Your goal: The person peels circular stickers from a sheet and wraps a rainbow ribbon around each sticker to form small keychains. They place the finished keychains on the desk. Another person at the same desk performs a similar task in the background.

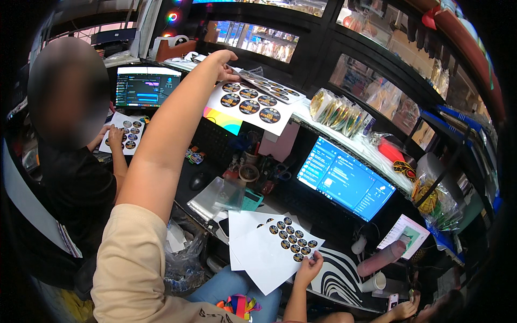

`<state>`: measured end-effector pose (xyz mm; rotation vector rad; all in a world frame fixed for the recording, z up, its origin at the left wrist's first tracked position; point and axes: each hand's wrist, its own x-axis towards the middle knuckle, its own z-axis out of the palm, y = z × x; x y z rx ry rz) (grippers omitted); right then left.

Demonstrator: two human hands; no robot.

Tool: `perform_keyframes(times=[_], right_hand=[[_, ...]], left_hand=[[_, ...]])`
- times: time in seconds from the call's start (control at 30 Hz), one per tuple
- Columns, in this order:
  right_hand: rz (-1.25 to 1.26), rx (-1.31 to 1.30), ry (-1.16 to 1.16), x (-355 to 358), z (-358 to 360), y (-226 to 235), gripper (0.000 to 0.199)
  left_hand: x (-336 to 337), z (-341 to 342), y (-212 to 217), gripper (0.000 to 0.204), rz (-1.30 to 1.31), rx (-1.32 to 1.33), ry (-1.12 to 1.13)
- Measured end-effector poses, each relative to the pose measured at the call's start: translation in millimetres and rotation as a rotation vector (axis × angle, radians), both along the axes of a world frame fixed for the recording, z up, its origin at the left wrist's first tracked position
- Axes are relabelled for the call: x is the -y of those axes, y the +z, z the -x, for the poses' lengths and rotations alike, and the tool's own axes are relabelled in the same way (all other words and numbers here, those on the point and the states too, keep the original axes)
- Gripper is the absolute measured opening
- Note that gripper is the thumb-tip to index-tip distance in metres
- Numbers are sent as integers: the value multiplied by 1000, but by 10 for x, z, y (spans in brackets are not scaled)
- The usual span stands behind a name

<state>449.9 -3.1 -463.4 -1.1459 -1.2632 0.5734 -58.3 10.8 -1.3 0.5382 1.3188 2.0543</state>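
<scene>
My left hand reaches far out over the shelf. Its fingers are apart, the lowest at the upper edge of a white sheet with large round black-and-gold stickers. Another sheet of such stickers lies partly over that one, under clear plastic. Nearer me, my right hand is closed on the right edge of a white sheet with smaller round stickers. Beneath it are more white sheets, their prints mostly covered. These sheets extend from the desk out over my lap.
A co-worker at left handles a sticker sheet before a monitor. Another monitor stands at right, with wrapped medals above. A paper cup is near another person's hand. Clear sleeves lie on the desk.
</scene>
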Motion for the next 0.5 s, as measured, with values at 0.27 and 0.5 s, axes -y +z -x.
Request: perform_keyframes(times=[0.27,0.5], right_hand=[[18,-18,35,5,-16,11,40],[13,0,14,-5,-23,-5,39]], left_hand=[[-341,-318,8,26,-19,-179,-95],[-430,-434,417,28,-410,33,-79]])
